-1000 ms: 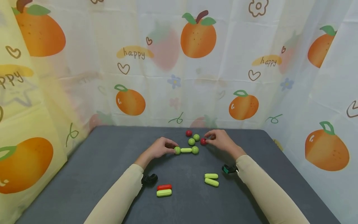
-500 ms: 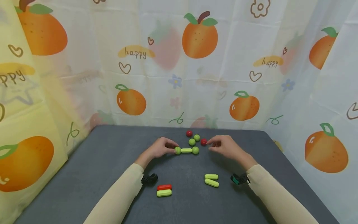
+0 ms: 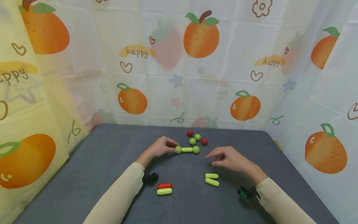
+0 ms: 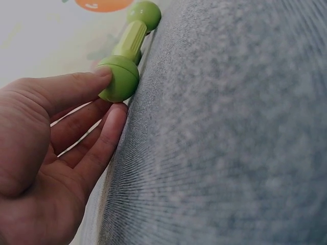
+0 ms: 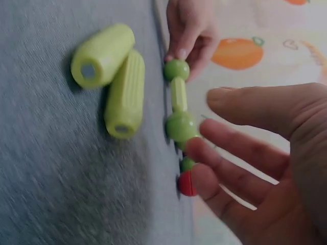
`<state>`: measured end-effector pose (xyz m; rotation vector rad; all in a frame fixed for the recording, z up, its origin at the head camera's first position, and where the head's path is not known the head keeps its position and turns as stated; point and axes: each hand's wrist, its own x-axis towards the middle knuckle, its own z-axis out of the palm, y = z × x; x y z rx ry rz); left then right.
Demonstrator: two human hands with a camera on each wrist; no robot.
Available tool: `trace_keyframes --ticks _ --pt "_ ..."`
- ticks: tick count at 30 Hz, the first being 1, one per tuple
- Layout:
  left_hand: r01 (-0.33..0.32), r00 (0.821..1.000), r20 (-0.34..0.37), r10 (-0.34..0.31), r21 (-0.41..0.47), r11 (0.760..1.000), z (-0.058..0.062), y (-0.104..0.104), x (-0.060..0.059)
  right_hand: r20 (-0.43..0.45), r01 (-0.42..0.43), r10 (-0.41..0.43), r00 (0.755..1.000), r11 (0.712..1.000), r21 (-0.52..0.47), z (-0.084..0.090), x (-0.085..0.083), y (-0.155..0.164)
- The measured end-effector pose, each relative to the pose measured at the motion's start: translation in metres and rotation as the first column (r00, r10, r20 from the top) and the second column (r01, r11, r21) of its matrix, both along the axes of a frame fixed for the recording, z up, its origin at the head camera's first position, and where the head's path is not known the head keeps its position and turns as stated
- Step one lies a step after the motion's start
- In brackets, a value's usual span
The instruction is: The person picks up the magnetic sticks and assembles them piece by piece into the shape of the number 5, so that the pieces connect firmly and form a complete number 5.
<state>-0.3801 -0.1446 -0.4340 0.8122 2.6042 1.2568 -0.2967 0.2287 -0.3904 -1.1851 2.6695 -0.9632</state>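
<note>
A toy dumbbell (image 3: pixel 187 149) lies on the table: a yellow-green ribbed rod with a green ball at each end. My left hand (image 3: pixel 160 147) pinches its left ball (image 4: pixel 122 79) between thumb and fingers. My right hand (image 3: pixel 230 158) holds nothing and hovers to the right of the dumbbell, fingers spread loosely, as the right wrist view also shows. Nearest below it lie two yellow-green rods (image 3: pixel 211 176), close together; their ends show square grey inserts in the right wrist view.
Behind the dumbbell sit two green balls (image 3: pixel 192 141) and two red balls, one at the back (image 3: pixel 190 133) and one to the right (image 3: pixel 204 142). A red rod (image 3: pixel 164 186) and a yellow-green rod (image 3: pixel 164 191) lie front left. A printed curtain (image 3: pixel 165 102) surrounds the table.
My right hand has left the right-hand red ball and moved back toward me and slightly right, near the two rods. My left hand stays on the dumbbell.
</note>
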Motion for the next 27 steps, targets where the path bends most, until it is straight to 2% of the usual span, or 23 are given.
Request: trace_keyframes --ticks 8,15,24,27 --pt "0.005 1.000 0.003 -0.005 0.003 1.000 0.000 0.002 -0.002 0.138 -0.062 0.051 0.989 0.995 0.079 -0.002 0.012 -0.005" --pt "0.013 1.000 -0.008 -0.013 -0.006 1.000 -0.001 0.002 -0.002 0.237 -0.102 0.075 0.969 0.990 0.102 -0.003 0.012 -0.008" --pt "0.005 1.000 -0.021 -0.005 -0.009 1.000 -0.001 0.002 -0.002 0.175 -0.058 0.034 0.984 0.989 0.134 -0.011 0.009 -0.010" --pt "0.005 1.000 -0.020 -0.005 -0.014 1.000 0.000 0.003 -0.001 0.181 -0.039 0.014 0.983 0.989 0.139 -0.012 0.010 -0.009"
